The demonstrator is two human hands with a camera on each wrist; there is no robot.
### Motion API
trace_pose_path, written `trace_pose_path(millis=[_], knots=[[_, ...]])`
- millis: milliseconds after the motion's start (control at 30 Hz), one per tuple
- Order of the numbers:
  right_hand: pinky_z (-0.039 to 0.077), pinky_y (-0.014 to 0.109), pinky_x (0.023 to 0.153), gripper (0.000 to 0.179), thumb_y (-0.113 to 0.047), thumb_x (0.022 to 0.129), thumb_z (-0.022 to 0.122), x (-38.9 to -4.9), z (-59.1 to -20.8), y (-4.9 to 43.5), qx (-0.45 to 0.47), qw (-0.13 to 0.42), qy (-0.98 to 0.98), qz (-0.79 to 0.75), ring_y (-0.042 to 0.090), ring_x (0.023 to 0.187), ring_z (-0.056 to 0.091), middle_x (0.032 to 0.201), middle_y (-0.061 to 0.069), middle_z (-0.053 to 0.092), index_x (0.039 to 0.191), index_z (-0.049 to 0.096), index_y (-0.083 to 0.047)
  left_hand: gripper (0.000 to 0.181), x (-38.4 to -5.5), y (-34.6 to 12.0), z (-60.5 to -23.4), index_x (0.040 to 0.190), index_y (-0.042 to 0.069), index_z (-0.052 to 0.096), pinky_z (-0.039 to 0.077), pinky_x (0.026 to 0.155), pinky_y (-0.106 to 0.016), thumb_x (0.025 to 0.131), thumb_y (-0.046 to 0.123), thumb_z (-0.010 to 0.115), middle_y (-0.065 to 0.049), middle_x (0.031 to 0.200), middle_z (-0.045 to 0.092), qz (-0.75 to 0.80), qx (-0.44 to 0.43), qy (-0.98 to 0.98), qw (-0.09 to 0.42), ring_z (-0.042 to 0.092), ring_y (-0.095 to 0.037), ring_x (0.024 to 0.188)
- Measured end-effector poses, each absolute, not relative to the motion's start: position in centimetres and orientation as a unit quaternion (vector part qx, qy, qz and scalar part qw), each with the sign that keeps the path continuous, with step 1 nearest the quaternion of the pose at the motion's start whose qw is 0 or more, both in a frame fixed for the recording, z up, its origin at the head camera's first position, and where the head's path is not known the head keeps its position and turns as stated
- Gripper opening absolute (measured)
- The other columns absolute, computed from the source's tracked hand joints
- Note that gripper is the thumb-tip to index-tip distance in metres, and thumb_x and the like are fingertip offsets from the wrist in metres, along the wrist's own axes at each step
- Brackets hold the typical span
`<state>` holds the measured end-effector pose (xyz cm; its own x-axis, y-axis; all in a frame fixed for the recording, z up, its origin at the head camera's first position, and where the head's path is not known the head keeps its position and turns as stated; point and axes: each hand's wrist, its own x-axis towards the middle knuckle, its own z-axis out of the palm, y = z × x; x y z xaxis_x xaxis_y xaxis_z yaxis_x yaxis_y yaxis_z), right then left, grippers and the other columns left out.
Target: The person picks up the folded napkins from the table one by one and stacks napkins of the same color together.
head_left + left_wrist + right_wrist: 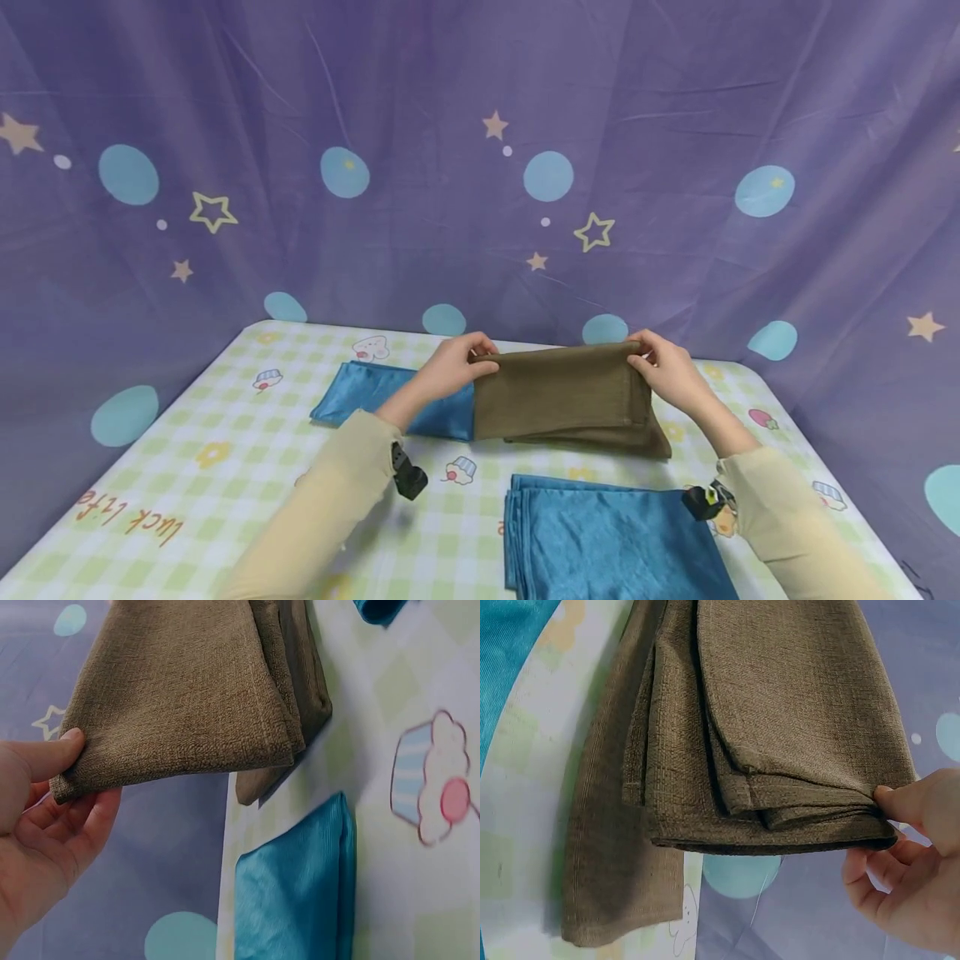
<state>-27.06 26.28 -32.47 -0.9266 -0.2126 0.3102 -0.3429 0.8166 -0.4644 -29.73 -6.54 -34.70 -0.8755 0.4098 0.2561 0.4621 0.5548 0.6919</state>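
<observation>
My left hand [459,364] pinches the upper left corner of a folded brown cloth [558,392], thumb on the near side and fingers behind. The opposite upper corner is pinched by my right hand [667,371]. Between the two hands the cloth hangs in several layers, its top edge raised off the table. The right wrist view shows its stacked folds bunching near the thumb [900,801]. Beneath it, more brown fabric [615,877] lies flat on the table. A folded blue satiny cloth [375,392] lies to the left, partly behind my left forearm and the brown cloth.
Another folded blue cloth [615,542] lies at the front right, near my right wrist. The table wears a green-and-white checked cover [247,492] with cupcake prints. Behind its far edge hangs a purple curtain [420,225] with stars and blue dots.
</observation>
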Motion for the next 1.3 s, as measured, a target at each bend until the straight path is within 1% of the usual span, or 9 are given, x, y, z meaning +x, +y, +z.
trace_pose_path(millis=[233, 433, 567, 667, 867, 967, 1100, 1200, 1300], knots=[[0.040, 0.030, 0.057, 0.023, -0.011, 0.091, 0.054, -27.0, -32.7, 27.4, 0.141, 0.124, -0.947, 0.262, 0.021, 0.075, 0.055, 0.093, 0.013, 0.059, 0.114, 0.054, -0.005, 0.013, -30.4, -5.2, -35.4, 0.098, 0.017, 0.062, 0.045, 0.059, -0.026, 0.086, 0.023, 0.063, 0.001, 0.090, 0.059, -0.416, -0.238, -0.877, 0.027, 0.054, -0.013, 0.071], [0.044, 0.038, 0.065, 0.027, -0.011, 0.091, 0.054, -27.2, -33.0, 28.2, 0.125, 0.140, -0.946, 0.264, 0.029, 0.083, 0.059, 0.096, 0.017, 0.060, 0.117, 0.053, -0.003, 0.014, -31.1, -4.1, -35.8, 0.099, 0.016, 0.062, 0.046, 0.057, -0.026, 0.086, 0.022, 0.063, 0.000, 0.094, 0.060, -0.428, -0.230, -0.873, 0.027, 0.055, -0.013, 0.072], [0.044, 0.041, 0.068, 0.028, -0.011, 0.091, 0.054, -27.3, -33.2, 28.6, 0.118, 0.144, -0.947, 0.261, 0.031, 0.084, 0.059, 0.096, 0.018, 0.060, 0.118, 0.052, -0.003, 0.014, -31.5, -3.6, -36.2, 0.098, 0.016, 0.062, 0.047, 0.057, -0.023, 0.085, 0.022, 0.064, -0.001, 0.095, 0.061, -0.432, -0.228, -0.872, 0.027, 0.056, -0.013, 0.072], [0.043, 0.042, 0.067, 0.027, -0.011, 0.090, 0.055, -27.5, -33.3, 28.8, 0.115, 0.150, -0.948, 0.255, 0.030, 0.081, 0.058, 0.095, 0.018, 0.061, 0.116, 0.053, -0.003, 0.014, -31.9, -3.4, -36.4, 0.098, 0.015, 0.063, 0.048, 0.058, -0.024, 0.085, 0.022, 0.064, -0.001, 0.096, 0.062, -0.440, -0.223, -0.870, 0.027, 0.056, -0.013, 0.073], [0.044, 0.041, 0.066, 0.029, -0.012, 0.090, 0.056, -27.8, -34.0, 29.2, 0.109, 0.141, -0.949, 0.259, 0.029, 0.079, 0.059, 0.096, 0.020, 0.060, 0.116, 0.054, -0.001, 0.013, -32.4, -3.1, -36.6, 0.097, 0.014, 0.063, 0.052, 0.065, -0.034, 0.085, 0.020, 0.064, -0.003, 0.098, 0.061, -0.469, -0.216, -0.856, 0.014, 0.058, -0.014, 0.074], [0.044, 0.040, 0.065, 0.029, -0.011, 0.089, 0.056, -27.9, -34.4, 29.4, 0.107, 0.133, -0.948, 0.267, 0.030, 0.080, 0.059, 0.097, 0.021, 0.060, 0.116, 0.054, -0.001, 0.013, -32.4, -2.9, -36.6, 0.098, 0.013, 0.063, 0.052, 0.065, -0.033, 0.086, 0.019, 0.064, -0.004, 0.098, 0.061, -0.470, -0.212, -0.857, 0.006, 0.058, -0.015, 0.075], [0.045, 0.040, 0.064, 0.030, -0.011, 0.089, 0.056, -28.4, -35.1, 29.6, 0.106, 0.129, -0.948, 0.270, 0.031, 0.081, 0.059, 0.098, 0.023, 0.060, 0.117, 0.054, 0.000, 0.014, -32.6, -2.6, -36.9, 0.099, 0.013, 0.064, 0.050, 0.062, -0.026, 0.086, 0.019, 0.064, -0.004, 0.100, 0.061, -0.472, -0.197, -0.859, 0.005, 0.058, -0.015, 0.077], [0.045, 0.040, 0.064, 0.030, -0.011, 0.089, 0.056, -28.8, -35.7, 29.7, 0.104, 0.126, -0.949, 0.270, 0.031, 0.081, 0.059, 0.098, 0.023, 0.060, 0.117, 0.053, 0.000, 0.015, -33.0, -2.4, -37.5, 0.100, 0.013, 0.063, 0.050, 0.063, -0.026, 0.086, 0.018, 0.063, -0.004, 0.102, 0.061, -0.474, -0.181, -0.862, 0.002, 0.059, -0.015, 0.079], [0.045, 0.040, 0.065, 0.030, -0.010, 0.089, 0.056, -29.1, -36.2, 29.8, 0.104, 0.128, -0.948, 0.273, 0.031, 0.080, 0.059, 0.097, 0.022, 0.060, 0.117, 0.054, 0.000, 0.016, -33.4, -2.2, -38.0, 0.102, 0.012, 0.062, 0.052, 0.068, -0.031, 0.087, 0.016, 0.062, -0.005, 0.105, 0.060, -0.483, -0.167, -0.859, -0.007, 0.059, -0.016, 0.081]])
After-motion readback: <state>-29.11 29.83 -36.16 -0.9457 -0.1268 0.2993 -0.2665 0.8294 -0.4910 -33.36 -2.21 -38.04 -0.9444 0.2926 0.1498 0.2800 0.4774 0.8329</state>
